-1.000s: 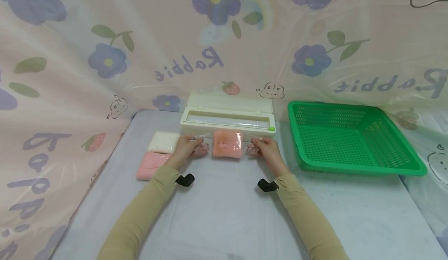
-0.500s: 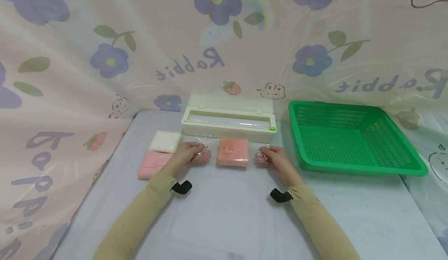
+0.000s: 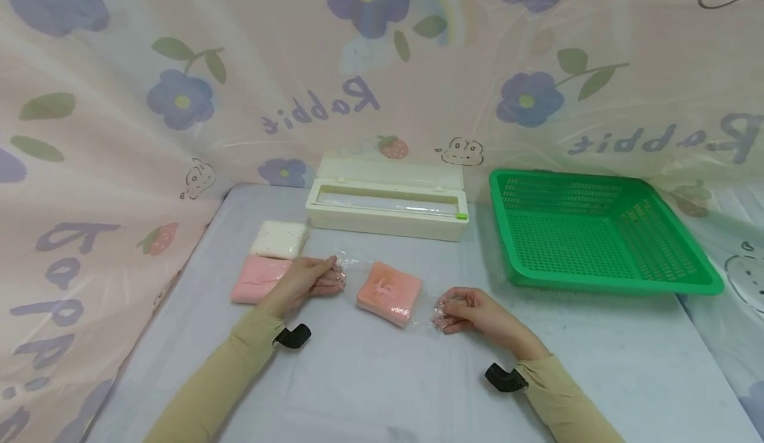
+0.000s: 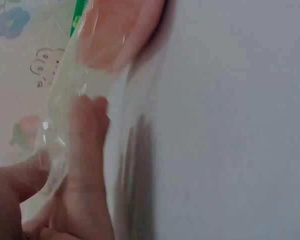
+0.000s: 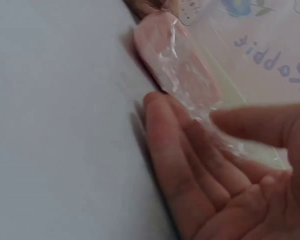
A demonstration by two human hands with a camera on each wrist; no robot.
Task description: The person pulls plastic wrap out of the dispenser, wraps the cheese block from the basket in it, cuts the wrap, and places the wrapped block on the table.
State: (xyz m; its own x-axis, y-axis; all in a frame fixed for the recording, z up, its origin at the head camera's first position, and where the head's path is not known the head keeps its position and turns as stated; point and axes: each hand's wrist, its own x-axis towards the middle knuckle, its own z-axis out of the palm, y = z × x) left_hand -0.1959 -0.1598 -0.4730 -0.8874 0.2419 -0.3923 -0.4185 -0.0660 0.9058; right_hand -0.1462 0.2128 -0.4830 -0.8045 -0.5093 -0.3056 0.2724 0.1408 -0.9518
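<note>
An orange-pink square block (image 3: pixel 390 293), resembling a bar of soap, lies under clear cling film between the two hands, turned at an angle. My left hand (image 3: pixel 310 277) pinches the gathered film (image 3: pixel 337 277) at the block's left side. On the other side, my right hand (image 3: pixel 477 314) pinches the bunched film end between thumb and fingers. In the left wrist view, film stretches from the thumb and fingers toward the block (image 4: pixel 107 37). The right wrist view has shiny film over the block (image 5: pixel 177 57), tapering to the right fingers (image 5: pixel 162 135).
A white speckled block (image 3: pixel 279 239) and a pink block (image 3: pixel 256 278) lie left, close by the left hand. Behind stands a white film dispenser (image 3: pixel 384 222), lid raised, with a roll inside. A green plastic basket (image 3: pixel 516 277) stands right. A printed curtain (image 3: pixel 268 65) hangs behind.
The wrapped block has come away from the dispenser toward the person and turned clockwise. Both hands came nearer too, the right one also moving outward, each keeping hold of the film.
</note>
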